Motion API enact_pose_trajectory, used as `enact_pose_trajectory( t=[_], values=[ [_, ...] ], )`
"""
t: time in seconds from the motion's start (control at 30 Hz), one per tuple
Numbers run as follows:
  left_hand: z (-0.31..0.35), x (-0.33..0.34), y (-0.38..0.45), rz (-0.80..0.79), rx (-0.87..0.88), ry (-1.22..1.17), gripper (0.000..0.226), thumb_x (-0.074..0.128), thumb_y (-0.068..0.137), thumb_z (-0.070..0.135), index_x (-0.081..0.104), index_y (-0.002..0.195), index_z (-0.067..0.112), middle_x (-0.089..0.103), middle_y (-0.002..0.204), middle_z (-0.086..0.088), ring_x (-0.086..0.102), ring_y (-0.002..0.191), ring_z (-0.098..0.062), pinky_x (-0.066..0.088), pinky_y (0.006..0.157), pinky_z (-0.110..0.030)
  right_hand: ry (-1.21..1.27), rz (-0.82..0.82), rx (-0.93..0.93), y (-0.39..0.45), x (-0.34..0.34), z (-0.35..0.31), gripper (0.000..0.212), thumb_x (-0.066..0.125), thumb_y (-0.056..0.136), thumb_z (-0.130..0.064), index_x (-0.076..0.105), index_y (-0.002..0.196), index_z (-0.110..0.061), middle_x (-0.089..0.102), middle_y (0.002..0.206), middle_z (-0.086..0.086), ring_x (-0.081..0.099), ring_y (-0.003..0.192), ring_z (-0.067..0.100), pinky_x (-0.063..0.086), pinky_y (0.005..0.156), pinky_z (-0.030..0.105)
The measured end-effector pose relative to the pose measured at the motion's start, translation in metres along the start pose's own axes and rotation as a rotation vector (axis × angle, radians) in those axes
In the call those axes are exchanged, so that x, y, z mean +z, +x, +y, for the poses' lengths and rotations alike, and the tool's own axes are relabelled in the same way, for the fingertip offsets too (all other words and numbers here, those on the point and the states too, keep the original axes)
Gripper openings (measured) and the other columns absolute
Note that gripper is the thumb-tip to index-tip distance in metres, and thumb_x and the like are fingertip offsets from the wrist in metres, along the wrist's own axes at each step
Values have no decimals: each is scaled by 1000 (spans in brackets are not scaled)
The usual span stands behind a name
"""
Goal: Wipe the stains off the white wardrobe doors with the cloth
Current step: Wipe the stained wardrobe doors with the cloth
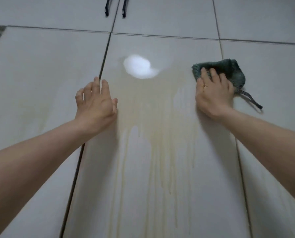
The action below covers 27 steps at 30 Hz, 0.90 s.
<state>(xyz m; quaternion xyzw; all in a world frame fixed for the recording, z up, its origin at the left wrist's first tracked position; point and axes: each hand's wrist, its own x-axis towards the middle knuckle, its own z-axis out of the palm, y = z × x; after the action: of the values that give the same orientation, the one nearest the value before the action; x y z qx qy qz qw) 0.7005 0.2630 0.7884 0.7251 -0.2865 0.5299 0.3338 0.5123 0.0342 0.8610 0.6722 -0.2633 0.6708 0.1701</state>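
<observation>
I am pressing the cloth (229, 73) flat under my right hand (213, 93), fingers spread, at the door's (160, 186) right edge. My left hand (96, 100) is bracing, open. I should be sweeping leftward, then down through the stain (160, 117) drips.

A home bedroom or hallway: tall white wardrobe doors (160, 152) with black handles (107, 7)
</observation>
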Motion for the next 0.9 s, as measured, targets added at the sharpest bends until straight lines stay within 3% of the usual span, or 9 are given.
enact_pose_trajectory(
  t=[0.2,0.4,0.47,0.57,0.7,0.77,0.9],
  values=[
    [-38,11,-1,-28,45,-8,61,32,104,36,14,155,7,10,162,-15,10,148,-33,8,119,-48,33,-87,-306,-63,17,-80,51,22,105,-40,22,155,-34,20,163,-6,16,149,26,5,120,39],
    [-46,14,-2,5,98,-22,61,33,104,38,15,154,8,12,161,-14,13,146,-34,14,118,-48,36,-160,-452,-49,13,-65,61,11,96,-51,31,151,-35,29,159,-8,24,148,17,10,122,35],
    [-47,16,-2,6,100,-46,61,33,104,37,14,154,7,11,161,-14,12,145,-34,14,118,-48,17,-121,-418,-27,9,-55,59,18,97,-43,35,151,-26,33,158,-1,28,146,17,11,121,31],
    [-48,17,-1,3,100,-52,62,31,105,37,10,155,7,7,161,-14,9,147,-33,13,118,-47,12,-81,-187,9,-5,-30,51,26,104,-33,33,153,-19,28,160,7,23,147,23,11,120,33],
    [-48,20,-3,8,104,-41,62,28,105,38,6,156,8,3,162,-14,7,148,-32,11,119,-46,-17,-103,65,11,-13,-27,47,28,105,-37,27,152,-36,20,161,-4,20,142,33,15,115,51],
    [-45,22,-4,11,93,-57,62,28,105,36,6,156,8,1,162,-13,5,148,-32,8,119,-46,0,-82,51,-9,-5,-48,47,31,104,-37,28,151,-39,20,159,-4,22,138,34,15,112,54],
    [-42,23,-3,35,81,-57,59,31,104,32,10,154,8,5,161,-12,8,146,-32,9,118,-47,24,-53,-210,-58,18,-99,50,38,101,-35,29,149,-44,24,156,-6,24,132,29,21,106,45]
  ],
)
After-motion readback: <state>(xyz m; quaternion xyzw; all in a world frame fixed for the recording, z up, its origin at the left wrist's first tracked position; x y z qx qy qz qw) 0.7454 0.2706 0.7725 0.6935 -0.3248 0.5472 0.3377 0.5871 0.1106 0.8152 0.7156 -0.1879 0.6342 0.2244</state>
